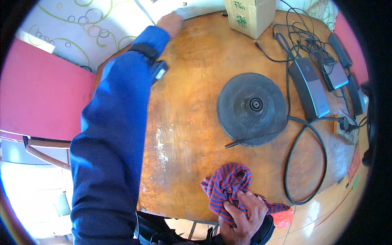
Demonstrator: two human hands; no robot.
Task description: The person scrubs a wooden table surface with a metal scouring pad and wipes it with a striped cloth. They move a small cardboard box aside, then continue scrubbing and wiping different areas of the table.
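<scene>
My right hand [245, 214] grips a crumpled red-and-blue striped cloth [225, 180] that rests on the wooden table [183, 101] at its near edge. In a blue sleeve, my left arm [119, 122] stretches across the left of the table to the far edge. There my left hand [170, 24] is blurred, with its fingers mostly hidden; whether it holds anything cannot be told. A dark round electric kettle base [239, 122] with a raised centre connector lies right of the middle. A black braided cord [260, 138] crosses its near rim.
At the far edge stands a cardboard box [251, 18] bearing green writing. Tangled black cables [306, 43], a grey-and-black elongated device [309, 88] and a power strip [347, 131] crowd the right side. A thick cable loop [286, 171] overhangs the near right edge. Pink furniture [46, 92] stands left.
</scene>
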